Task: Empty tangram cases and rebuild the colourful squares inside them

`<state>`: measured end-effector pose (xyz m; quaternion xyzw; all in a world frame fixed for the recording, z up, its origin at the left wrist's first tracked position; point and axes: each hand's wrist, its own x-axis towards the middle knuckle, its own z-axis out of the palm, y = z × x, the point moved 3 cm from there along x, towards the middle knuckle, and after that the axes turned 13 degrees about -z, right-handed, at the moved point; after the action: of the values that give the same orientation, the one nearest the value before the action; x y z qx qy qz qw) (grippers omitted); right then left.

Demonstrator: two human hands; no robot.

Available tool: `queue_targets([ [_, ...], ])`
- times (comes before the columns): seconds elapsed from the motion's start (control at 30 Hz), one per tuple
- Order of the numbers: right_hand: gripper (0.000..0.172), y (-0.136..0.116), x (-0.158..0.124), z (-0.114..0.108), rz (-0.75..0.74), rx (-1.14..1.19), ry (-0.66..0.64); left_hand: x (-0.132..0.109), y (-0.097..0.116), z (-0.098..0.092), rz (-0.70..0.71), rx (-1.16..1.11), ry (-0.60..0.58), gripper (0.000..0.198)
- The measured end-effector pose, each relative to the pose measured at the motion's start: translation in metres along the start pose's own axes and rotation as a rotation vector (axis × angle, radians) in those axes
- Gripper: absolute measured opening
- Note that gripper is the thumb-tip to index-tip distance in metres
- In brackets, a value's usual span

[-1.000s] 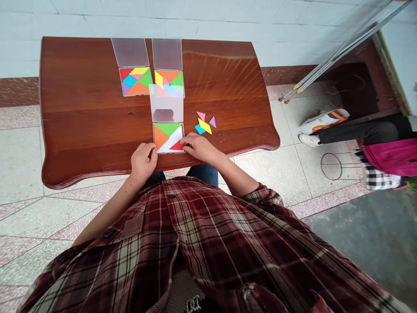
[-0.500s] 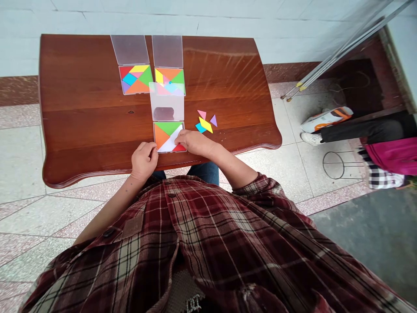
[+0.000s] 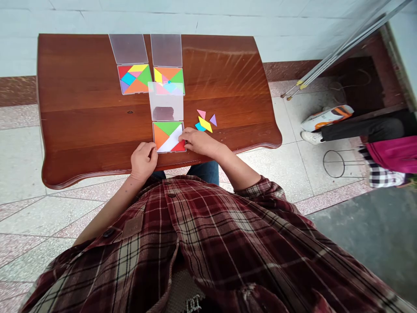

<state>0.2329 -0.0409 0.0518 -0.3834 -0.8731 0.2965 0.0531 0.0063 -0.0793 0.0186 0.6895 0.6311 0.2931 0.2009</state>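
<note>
An open tangram case (image 3: pixel 168 152) lies near the table's front edge, its clear lid (image 3: pixel 167 102) folded back. Inside are a green triangle (image 3: pixel 167 127), an orange triangle (image 3: pixel 159 137) and a red triangle (image 3: pixel 179 147), with a white area of the case floor between them. My left hand (image 3: pixel 143 161) is closed, thumb and finger pinching the case's lower left corner. My right hand (image 3: pixel 198 142) reaches over the right side, fingers slightly apart, fingertips touching at the red triangle. Beside it lie a pink triangle (image 3: pixel 201 113), a purple triangle (image 3: pixel 213 120), a yellow parallelogram (image 3: pixel 205 124) and a partly covered blue piece (image 3: pixel 200 127).
Two filled tangram cases with raised lids stand behind: the left case (image 3: pixel 134 79) and the right case (image 3: pixel 177 74), partly overlapped by the front lid. The brown table (image 3: pixel 84 121) meets a wall. A seated person's leg (image 3: pixel 355 126) and a bag (image 3: pixel 325 118) are at right.
My right hand has shifted slightly right and its fingers have spread a little, showing more of the red triangle. My left hand stays at the case corner.
</note>
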Motion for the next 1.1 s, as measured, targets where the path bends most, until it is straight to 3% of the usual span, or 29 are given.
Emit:
queue_targets([
  [0.37, 0.021, 0.001, 0.013, 0.004, -0.048, 0.025, -0.065, 0.001, 0.0, 0.0, -0.002, 0.02, -0.008, 0.016],
  [0.6, 0.032, 0.013, 0.011, -0.017, -0.017, 0.055, 0.095, 0.001, 0.002, 0.0, -0.003, 0.026, -0.015, 0.016],
  [0.8, 0.027, 0.011, 0.012, -0.007, -0.041, 0.024, 0.011, 0.001, 0.002, -0.001, 0.0, 0.019, -0.001, 0.015],
  [1.1, 0.029, 0.011, 0.017, -0.004, -0.137, 0.015, 0.002, 0.0, 0.001, 0.0, -0.001, 0.019, -0.006, 0.015],
])
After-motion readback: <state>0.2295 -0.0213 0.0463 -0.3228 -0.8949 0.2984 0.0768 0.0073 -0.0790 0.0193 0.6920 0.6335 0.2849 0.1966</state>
